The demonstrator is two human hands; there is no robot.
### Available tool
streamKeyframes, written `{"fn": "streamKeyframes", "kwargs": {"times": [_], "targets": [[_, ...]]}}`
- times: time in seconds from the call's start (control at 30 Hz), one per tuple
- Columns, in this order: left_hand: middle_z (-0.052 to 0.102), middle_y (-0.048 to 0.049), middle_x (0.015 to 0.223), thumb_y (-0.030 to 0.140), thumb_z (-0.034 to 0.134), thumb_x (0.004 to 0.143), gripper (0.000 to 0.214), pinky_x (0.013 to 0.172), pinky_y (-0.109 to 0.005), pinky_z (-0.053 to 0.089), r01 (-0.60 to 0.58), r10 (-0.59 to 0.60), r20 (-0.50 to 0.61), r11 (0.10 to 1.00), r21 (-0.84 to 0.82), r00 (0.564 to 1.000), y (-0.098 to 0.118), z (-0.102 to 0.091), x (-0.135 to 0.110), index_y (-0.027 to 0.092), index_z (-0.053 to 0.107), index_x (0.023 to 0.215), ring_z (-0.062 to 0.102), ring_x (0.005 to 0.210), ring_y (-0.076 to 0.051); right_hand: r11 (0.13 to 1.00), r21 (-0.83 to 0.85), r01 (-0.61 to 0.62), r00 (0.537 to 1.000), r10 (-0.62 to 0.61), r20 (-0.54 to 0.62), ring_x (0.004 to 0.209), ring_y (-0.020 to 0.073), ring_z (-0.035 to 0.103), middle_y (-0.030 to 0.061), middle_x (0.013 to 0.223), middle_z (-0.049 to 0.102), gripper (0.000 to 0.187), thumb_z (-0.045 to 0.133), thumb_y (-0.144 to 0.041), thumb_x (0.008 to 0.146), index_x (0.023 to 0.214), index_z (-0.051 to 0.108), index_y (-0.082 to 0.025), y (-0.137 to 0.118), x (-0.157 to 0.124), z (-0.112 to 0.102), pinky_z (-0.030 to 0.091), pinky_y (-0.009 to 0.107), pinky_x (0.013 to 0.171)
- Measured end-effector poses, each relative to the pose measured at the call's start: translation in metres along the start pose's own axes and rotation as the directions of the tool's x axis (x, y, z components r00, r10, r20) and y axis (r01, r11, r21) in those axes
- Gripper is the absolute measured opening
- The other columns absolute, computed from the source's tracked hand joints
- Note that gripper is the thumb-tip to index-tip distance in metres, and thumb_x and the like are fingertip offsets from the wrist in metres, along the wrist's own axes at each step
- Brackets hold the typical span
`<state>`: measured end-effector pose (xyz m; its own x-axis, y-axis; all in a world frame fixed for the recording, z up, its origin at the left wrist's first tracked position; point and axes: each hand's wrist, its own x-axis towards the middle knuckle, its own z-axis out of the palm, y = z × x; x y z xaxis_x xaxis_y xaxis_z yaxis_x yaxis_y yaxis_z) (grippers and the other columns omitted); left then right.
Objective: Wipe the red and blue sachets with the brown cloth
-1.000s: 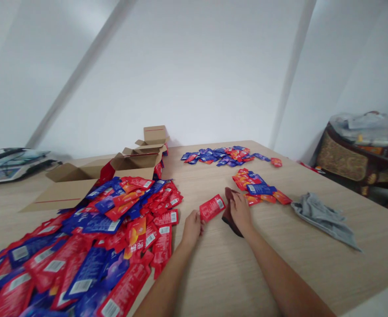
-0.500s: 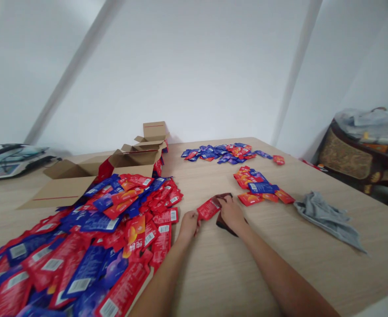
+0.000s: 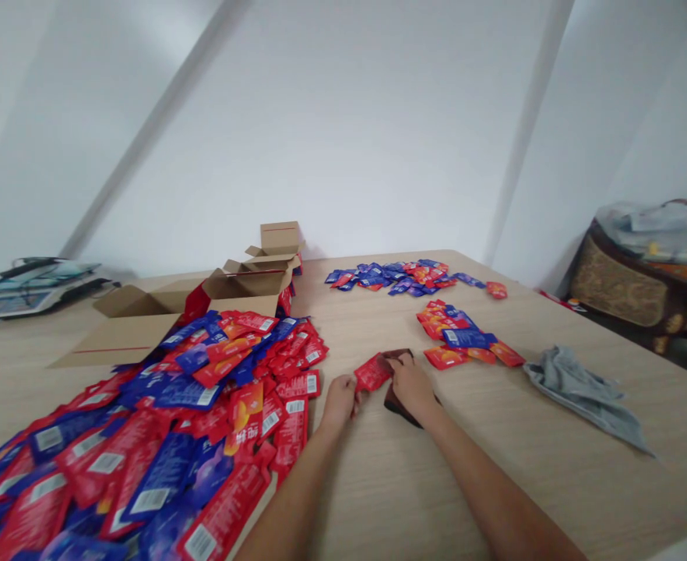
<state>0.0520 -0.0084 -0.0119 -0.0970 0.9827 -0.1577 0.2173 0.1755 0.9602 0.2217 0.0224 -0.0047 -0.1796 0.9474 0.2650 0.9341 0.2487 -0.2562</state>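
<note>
Between my hands a red packet (image 3: 372,372) lies just above or on the table, white print facing up. My left hand (image 3: 339,399) pinches its left end. My right hand (image 3: 412,383) has its fingers closed on a dark brown cloth (image 3: 399,405), which covers the packet's right end; part of the cloth spreads under the palm. A large heap of red and blue packets (image 3: 215,413) lies left of my left hand. Beyond my right hand is a small group of red, orange and blue packets (image 3: 466,336).
Open cardboard boxes (image 3: 247,284) stand behind the heap. More packets (image 3: 390,276) lie scattered at the table's far side. A grey cloth (image 3: 580,393) is at the right. A patterned chair (image 3: 618,273) with plastic bags stands past the right edge; a flat device (image 3: 28,292) sits far left.
The view has shifted slightly, so everything sits a little lower and further right. Both hands keep their hold on the packet and the brown cloth, with the cloth pulled slightly differently around the packet's end.
</note>
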Motion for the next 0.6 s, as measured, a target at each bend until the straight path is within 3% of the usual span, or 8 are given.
{"fn": "streamKeyframes", "kwargs": {"times": [0.1,0.2,0.3,0.33,0.37,0.43,0.5,0.6], "targets": [[0.039,0.006,0.034,0.039,0.041,0.078,0.032,0.03,-0.018,0.025,-0.057,0.048,-0.09,0.992,-0.108,0.995,0.017,-0.027,0.003,0.019,0.043,0.054,0.034,0.026,-0.007,0.996,-0.061,-0.061,0.997,0.058,-0.053,0.104,0.0251,0.044,0.0118,0.109,0.054,0.04,0.04,-0.013,0.082,0.118,0.057,-0.022,0.014,0.002,0.002,0.035,0.033,0.087],[0.04,0.0062,0.034,0.04,0.047,0.076,0.032,0.03,-0.017,0.025,-0.244,0.189,-0.242,0.945,-0.22,0.952,0.05,-0.075,0.007,0.018,0.044,0.054,0.033,0.026,-0.006,0.997,-0.058,-0.048,0.996,0.044,-0.079,0.105,0.0246,0.044,0.0115,0.108,0.054,0.039,0.039,-0.015,0.084,0.119,0.056,-0.021,0.017,-0.001,0.003,0.034,0.034,0.089],[0.046,0.0058,0.041,0.038,0.048,0.077,0.026,0.035,-0.016,0.031,-0.518,0.302,-0.526,0.789,-0.33,0.795,0.085,-0.118,0.012,0.018,0.045,0.061,0.039,0.032,-0.006,1.0,-0.006,-0.03,0.996,0.03,-0.085,0.105,0.023,0.045,0.0102,0.109,0.054,0.039,0.038,-0.017,0.085,0.118,0.056,-0.022,0.014,-0.004,0.002,0.034,0.033,0.091],[0.052,0.0043,0.047,0.039,0.047,0.078,0.025,0.037,-0.016,0.035,-0.553,0.285,-0.571,0.744,-0.375,0.77,0.093,-0.125,0.015,0.018,0.046,0.065,0.044,0.036,-0.007,0.999,0.027,-0.03,0.995,0.033,-0.09,0.105,0.022,0.046,0.0093,0.11,0.054,0.04,0.039,-0.017,0.084,0.12,0.054,-0.022,0.014,-0.004,0.0,0.035,0.032,0.091],[0.056,0.003,0.051,0.041,0.046,0.079,0.025,0.039,-0.017,0.038,-0.546,0.258,-0.571,0.727,-0.417,0.779,0.098,-0.128,0.018,0.017,0.046,0.069,0.047,0.038,-0.007,0.997,0.062,-0.039,0.994,0.045,-0.102,0.106,0.0212,0.046,0.0086,0.113,0.053,0.042,0.04,-0.018,0.084,0.124,0.05,-0.023,0.015,-0.003,-0.002,0.036,0.03,0.09],[0.06,0.0006,0.057,0.045,0.045,0.079,0.028,0.04,-0.018,0.04,-0.448,0.189,-0.489,0.746,-0.492,0.852,0.098,-0.119,0.024,0.016,0.048,0.076,0.051,0.041,-0.009,0.988,0.122,-0.093,0.982,0.111,-0.151,0.11,0.0215,0.045,0.0095,0.121,0.048,0.052,0.044,-0.022,0.082,0.133,0.038,-0.021,0.021,-0.001,-0.007,0.038,0.03,0.089],[0.061,-0.0004,0.058,0.047,0.045,0.079,0.033,0.039,-0.019,0.04,-0.299,0.119,-0.351,0.802,-0.518,0.929,0.085,-0.098,0.029,0.015,0.05,0.083,0.052,0.04,-0.01,0.969,0.148,-0.199,0.954,0.226,-0.197,0.116,0.0247,0.043,0.0146,0.13,0.041,0.065,0.046,-0.028,0.08,0.139,0.025,-0.013,0.033,0.002,-0.014,0.039,0.032,0.089],[0.06,0.0004,0.058,0.046,0.046,0.078,0.036,0.039,-0.019,0.04,-0.124,0.037,-0.186,0.866,-0.484,0.982,0.055,-0.062,0.032,0.014,0.051,0.094,0.052,0.039,-0.009,0.915,0.139,-0.379,0.91,0.396,-0.123,0.116,0.0295,0.045,0.0243,0.133,0.037,0.07,0.043,-0.034,0.08,0.138,0.021,-0.001,0.051,0.005,-0.024,0.04,0.035,0.087]]}}
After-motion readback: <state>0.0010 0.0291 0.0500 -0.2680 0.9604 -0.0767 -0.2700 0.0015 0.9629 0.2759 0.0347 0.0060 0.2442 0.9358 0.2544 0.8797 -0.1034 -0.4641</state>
